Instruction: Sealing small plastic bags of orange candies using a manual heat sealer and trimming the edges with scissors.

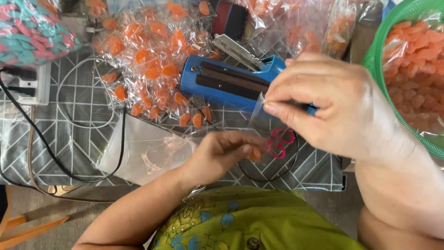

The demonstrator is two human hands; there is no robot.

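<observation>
A blue heat sealer [226, 83] is lying across the middle of the desk [83, 143], which is wearing a grey cloth with a pattern of white lines. Behind the sealer, a heap of small clear packets of orange pieces [152, 60] is spreading over the back of the desk. A green basket [377, 55] is sitting at the right edge, holding loose orange pieces. At the top left, a bundle of pink and teal pieces [32, 30] is resting above a white power strip [34, 83], from which a black cable [51, 153] is running down the cloth. A stack of flat clear bags [143, 148] is lying near the front edge.
</observation>
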